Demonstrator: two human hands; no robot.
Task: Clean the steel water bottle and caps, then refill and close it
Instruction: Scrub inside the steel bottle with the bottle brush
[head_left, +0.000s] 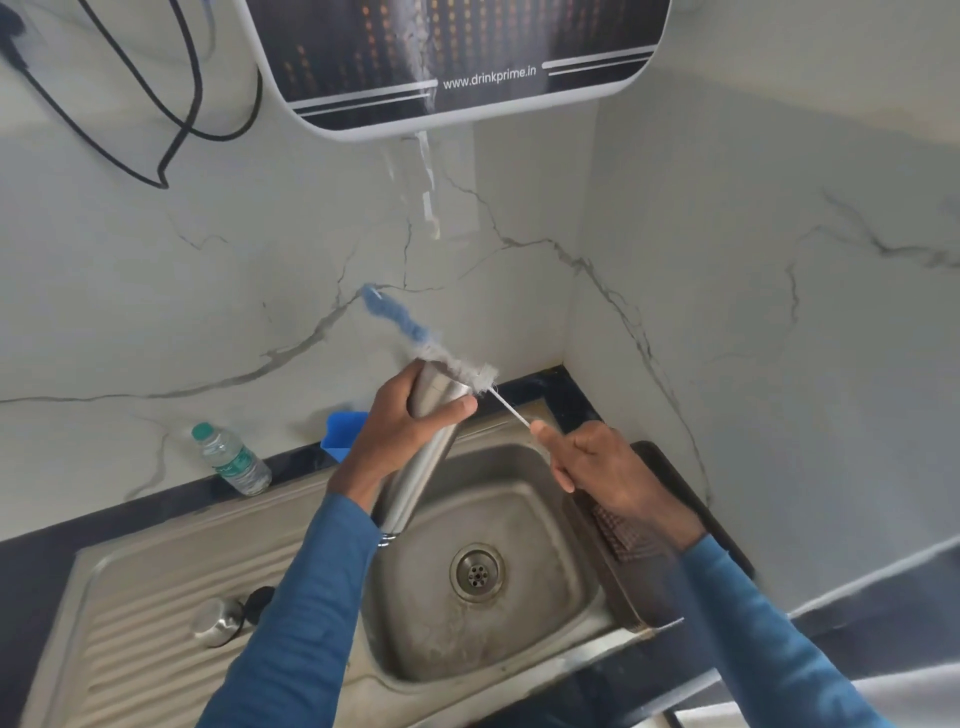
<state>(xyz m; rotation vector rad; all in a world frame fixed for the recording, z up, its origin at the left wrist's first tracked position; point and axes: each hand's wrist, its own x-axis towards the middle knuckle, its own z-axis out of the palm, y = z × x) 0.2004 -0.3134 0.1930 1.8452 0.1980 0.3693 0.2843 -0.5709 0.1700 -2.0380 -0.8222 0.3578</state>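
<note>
My left hand (402, 423) grips the steel water bottle (421, 467) near its open mouth and holds it tilted over the sink basin (524, 499). My right hand (602, 470) holds the thin wire handle of a bottle brush (415, 332). The brush's blue and white bristles lie across the bottle's mouth, outside the bottle. A steel cap (215, 621) and a smaller dark cap (260, 600) rest on the ribbed drainboard (145, 639) at the left.
A wall-mounted water purifier (457, 57) hangs above, with thin tubes dangling under it. A small plastic water bottle (234, 460) and a blue tub (343, 434) stand on the dark counter behind the sink. A dark tray (670, 525) lies right of the basin.
</note>
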